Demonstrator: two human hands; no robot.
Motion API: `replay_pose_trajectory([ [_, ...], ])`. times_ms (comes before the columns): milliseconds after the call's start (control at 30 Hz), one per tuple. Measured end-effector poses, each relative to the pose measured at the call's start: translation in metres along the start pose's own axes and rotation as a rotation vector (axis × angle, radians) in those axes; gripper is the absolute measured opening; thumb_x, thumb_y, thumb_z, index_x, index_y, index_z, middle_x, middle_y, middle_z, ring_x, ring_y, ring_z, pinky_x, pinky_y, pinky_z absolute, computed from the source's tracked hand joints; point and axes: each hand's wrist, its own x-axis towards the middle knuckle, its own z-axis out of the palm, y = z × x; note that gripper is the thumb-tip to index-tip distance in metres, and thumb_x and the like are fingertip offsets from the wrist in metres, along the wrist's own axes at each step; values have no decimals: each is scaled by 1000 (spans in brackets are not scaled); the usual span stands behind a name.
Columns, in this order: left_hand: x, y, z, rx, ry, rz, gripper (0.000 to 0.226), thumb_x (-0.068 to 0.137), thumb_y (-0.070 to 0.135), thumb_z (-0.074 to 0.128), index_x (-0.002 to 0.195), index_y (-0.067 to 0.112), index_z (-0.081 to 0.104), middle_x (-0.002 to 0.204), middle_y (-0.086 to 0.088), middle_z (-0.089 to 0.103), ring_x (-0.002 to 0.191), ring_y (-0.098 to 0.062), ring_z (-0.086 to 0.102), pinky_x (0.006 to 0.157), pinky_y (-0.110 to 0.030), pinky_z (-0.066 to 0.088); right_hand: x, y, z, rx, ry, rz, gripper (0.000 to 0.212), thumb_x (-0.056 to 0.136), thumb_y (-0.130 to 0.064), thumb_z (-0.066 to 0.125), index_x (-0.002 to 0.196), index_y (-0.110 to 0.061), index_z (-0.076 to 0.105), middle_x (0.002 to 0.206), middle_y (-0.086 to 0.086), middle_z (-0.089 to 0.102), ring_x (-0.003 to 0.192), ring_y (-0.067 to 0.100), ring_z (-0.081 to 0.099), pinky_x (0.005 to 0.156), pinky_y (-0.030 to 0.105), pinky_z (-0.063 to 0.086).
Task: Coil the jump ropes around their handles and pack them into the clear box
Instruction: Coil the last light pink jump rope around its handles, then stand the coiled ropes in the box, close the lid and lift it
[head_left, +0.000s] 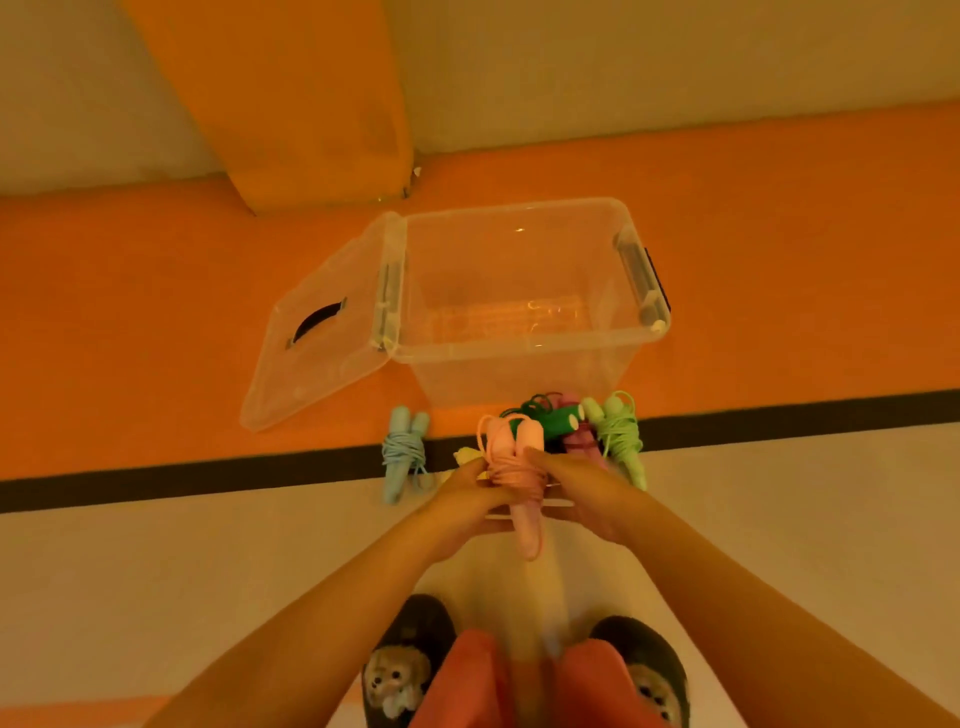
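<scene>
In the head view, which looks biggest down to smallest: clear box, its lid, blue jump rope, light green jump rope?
1. clear box
2. lid
3. blue jump rope and light green jump rope look about alike, so tied.

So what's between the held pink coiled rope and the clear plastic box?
Head view: a dark green-handled jump rope lies between the pink rope and the clear box.

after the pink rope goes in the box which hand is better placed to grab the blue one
Left, probably. The blue rope lies on the floor just left of the left hand; the right hand is across the pink rope that both hands grip.
</scene>
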Motion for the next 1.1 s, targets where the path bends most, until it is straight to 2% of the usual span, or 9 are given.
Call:
replay_pose_trajectory([
  [133, 47, -38, -4, 63, 47, 5, 32, 82, -4, 67, 113, -3, 58, 99, -17, 68, 80, -20, 70, 69, -30, 58, 34, 46, -1, -1, 74, -110, 15, 83, -5, 67, 97, -9, 63, 95, 9, 68, 91, 22, 65, 82, 35, 53],
  [267, 66, -70, -4, 93, 3, -30, 24, 84, -2, 66, 108, -3, 62, 102, -21, 68, 98, -31, 67, 90, -43, 54, 55, 85, -9, -11, 213, -63, 31, 81, -1, 68, 109, -2, 53, 101, 16, 63, 87, 22, 62, 78, 34, 52],
  [433, 67, -84, -15, -167, 196, -189, 11, 93, 6, 57, 103, 6, 61, 97, -14, 64, 84, -21, 62, 81, -35, 53, 56, 92, -20, -146, 186, -99, 35, 80, -2, 69, 111, -3, 53, 101, 6, 60, 89, 13, 56, 73, 19, 46],
  [567, 72, -78, -19, -413, 285, -257, 25, 92, 24, 62, 111, 7, 60, 111, -15, 62, 102, -26, 60, 88, -35, 50, 59, 92, -14, -133, 149, -117, 32, 81, -2, 69, 106, -7, 49, 98, 6, 60, 87, 13, 58, 73, 21, 47],
  [700, 88, -70, -23, -374, 383, -266, 34, 88, 39, 65, 99, 6, 63, 95, -14, 67, 83, -26, 66, 66, -34, 57, 62, 87, -6, -43, 184, -152, 28, 80, -6, 71, 102, -9, 54, 98, 5, 65, 87, 13, 61, 70, 19, 47],
  [767, 96, -67, -26, -394, 448, -278, 39, 88, 37, 66, 107, 3, 62, 98, -16, 67, 79, -25, 65, 58, -33, 57, 66, 81, -6, 20, 224, -169, 28, 81, -7, 70, 106, -4, 56, 100, 9, 66, 88, 16, 62, 71, 20, 48],
  [867, 104, -69, -34, -400, 504, -272, 47, 84, 23, 72, 124, 5, 56, 113, -15, 66, 93, -27, 66, 61, -33, 55, 72, 75, -9, 11, 268, -205, 29, 82, -6, 69, 108, -1, 58, 101, 12, 65, 89, 17, 61, 72, 22, 49],
  [1000, 98, -68, -45, -476, 450, -207, 37, 88, 9, 65, 124, 4, 56, 95, -10, 65, 81, -19, 62, 66, -32, 53, 75, 76, -12, -39, 331, -210, 26, 81, -11, 70, 104, -5, 60, 97, 8, 64, 88, 18, 60, 77, 32, 48],
  [1100, 89, -66, -53, -492, 418, -164, 26, 89, 10, 64, 114, 9, 56, 94, -10, 65, 83, -21, 62, 69, -35, 54, 72, 78, -12, 53, 318, -179, 22, 85, -11, 66, 104, -2, 61, 89, 6, 64, 81, 17, 60, 69, 29, 48],
])
